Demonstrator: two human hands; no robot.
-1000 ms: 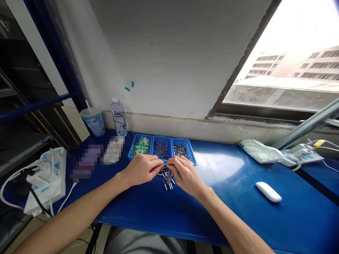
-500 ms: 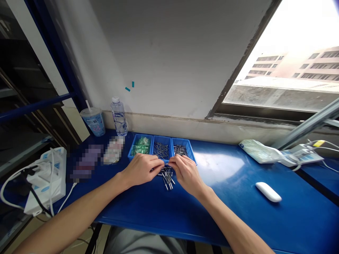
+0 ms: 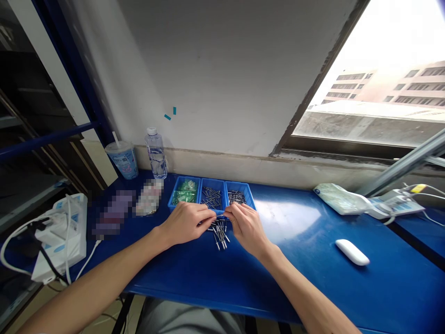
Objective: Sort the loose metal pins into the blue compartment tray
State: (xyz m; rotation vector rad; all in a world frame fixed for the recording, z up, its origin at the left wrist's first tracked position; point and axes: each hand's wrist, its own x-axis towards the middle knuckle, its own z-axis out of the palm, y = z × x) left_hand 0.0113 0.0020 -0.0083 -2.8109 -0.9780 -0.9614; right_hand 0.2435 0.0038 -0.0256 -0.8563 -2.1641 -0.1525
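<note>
Above a loose pile of silver blind rivets (image 3: 219, 235), my left hand (image 3: 189, 221) and my right hand (image 3: 247, 227) face each other with fingertips pinched. Between them spans a short thin piece that looks like one blind rivet (image 3: 220, 216); the fingers hide most of it. Just behind my hands stands a blue three-compartment bin (image 3: 200, 190). Small green-looking packets (image 3: 186, 191) fill its left compartment. More rivets (image 3: 211, 197) lie in the middle one, and dark metal rivets (image 3: 236, 197) in the right one, partly covered by my right hand.
At the left are a power strip with cables (image 3: 64, 236), a lidded cup (image 3: 123, 160) and a water bottle (image 3: 156, 155). A white oval case (image 3: 352, 252) lies to the right on the blue table (image 3: 295, 278). A plastic packet (image 3: 342, 199) sits farther back, near another power strip (image 3: 398, 204).
My right hand has shifted slightly to the right, widening the gap between my fingertips. My left hand stays nearly still, and the bin and rivet pile look the same.
</note>
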